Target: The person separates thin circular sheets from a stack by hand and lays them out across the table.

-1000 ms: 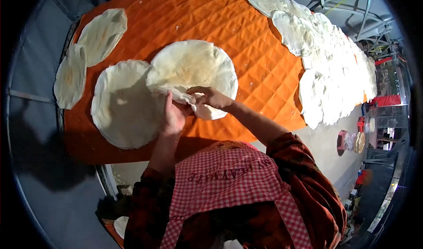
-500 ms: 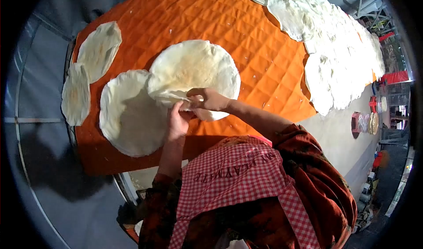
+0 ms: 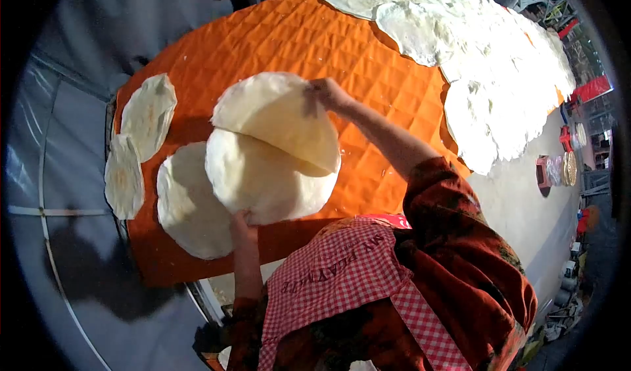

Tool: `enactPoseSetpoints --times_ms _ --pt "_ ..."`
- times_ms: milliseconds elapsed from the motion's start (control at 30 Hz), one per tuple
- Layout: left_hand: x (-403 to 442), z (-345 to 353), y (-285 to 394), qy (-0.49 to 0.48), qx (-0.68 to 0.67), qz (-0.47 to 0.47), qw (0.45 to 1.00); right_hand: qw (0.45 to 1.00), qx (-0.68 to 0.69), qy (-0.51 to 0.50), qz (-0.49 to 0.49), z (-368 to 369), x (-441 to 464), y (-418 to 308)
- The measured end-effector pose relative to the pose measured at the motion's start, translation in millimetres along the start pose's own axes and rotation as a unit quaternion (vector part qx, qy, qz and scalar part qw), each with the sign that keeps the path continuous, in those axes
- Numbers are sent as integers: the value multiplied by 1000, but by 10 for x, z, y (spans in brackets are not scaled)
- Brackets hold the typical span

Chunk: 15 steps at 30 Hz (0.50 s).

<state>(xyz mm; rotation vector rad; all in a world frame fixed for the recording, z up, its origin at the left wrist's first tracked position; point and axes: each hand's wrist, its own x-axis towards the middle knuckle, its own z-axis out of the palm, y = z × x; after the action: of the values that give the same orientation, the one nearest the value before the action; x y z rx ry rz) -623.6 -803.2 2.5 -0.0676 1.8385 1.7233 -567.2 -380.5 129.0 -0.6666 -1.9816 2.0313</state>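
Note:
A round pale flatbread [image 3: 269,180] lies in front of me, with a flap or layer [image 3: 282,118] folded back over its far half. My right hand [image 3: 327,96] grips the flap at its far right edge, fingers partly in shadow. At the near edge, my left hand [image 3: 243,226] pinches the bread's rim, thumb on top. Partly under this bread, to its left, lies another round flatbread [image 3: 190,207], shaded by my arms. Both rest on an orange quilted cloth [image 3: 381,141].
Two browned flatbreads [image 3: 150,115] lie at the cloth's left edge, overlapping slightly. Many overlapping white flatbreads [image 3: 486,75] cover the far right. Grey sheeting [image 3: 66,141] hangs at the left. A red stool [image 3: 544,174] stands on the floor at right.
My right hand has swung away from me, carrying the upper layer back across the bread. My left hand has moved slightly nearer and left, along the near rim.

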Motion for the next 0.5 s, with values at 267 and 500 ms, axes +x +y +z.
enactPoseSetpoints --times_ms 267,500 --pt "-212 -43 124 116 -36 -57 991 880 -440 73 -167 -1507 1173 -413" --pt "-485 57 591 214 236 134 938 466 -802 89 -363 -935 966 -1464"
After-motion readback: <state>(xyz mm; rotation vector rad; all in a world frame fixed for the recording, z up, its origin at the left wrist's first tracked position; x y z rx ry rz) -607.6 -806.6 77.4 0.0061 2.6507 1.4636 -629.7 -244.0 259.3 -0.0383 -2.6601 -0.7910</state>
